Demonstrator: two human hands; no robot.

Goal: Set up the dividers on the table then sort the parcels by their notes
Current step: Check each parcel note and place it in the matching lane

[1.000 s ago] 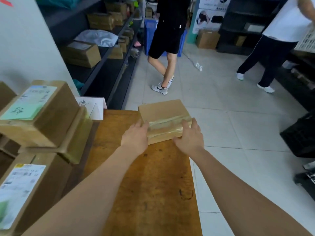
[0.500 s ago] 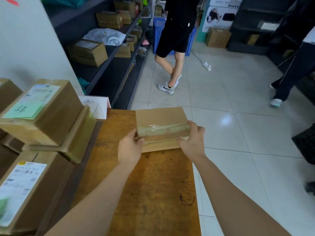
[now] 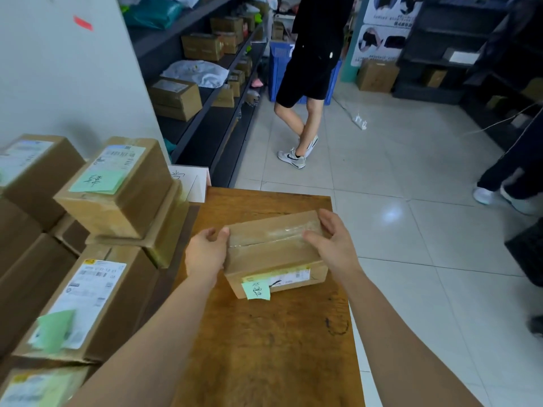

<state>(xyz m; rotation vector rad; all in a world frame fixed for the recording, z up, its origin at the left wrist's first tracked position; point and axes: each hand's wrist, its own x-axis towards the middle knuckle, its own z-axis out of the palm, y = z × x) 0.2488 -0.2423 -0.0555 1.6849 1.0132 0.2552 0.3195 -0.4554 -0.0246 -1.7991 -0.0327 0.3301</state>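
While gripped between both hands; parcel [image 3: 274,254] over table [image 3: 264,348]; note [image 3: 256,290] nearside

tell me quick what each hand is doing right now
left hand: holds the parcel at its left end
right hand: holds its right end

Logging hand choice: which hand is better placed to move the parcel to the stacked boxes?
Probably left: left hand grips the parcel end nearest the stacked boxes; right hand holds the far end.

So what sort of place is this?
Probably a parcel pickup or sorting point: labelled cardboard parcels stacked left of the wooden table, more boxes along dark shelving, a green-noted parcel being handled.
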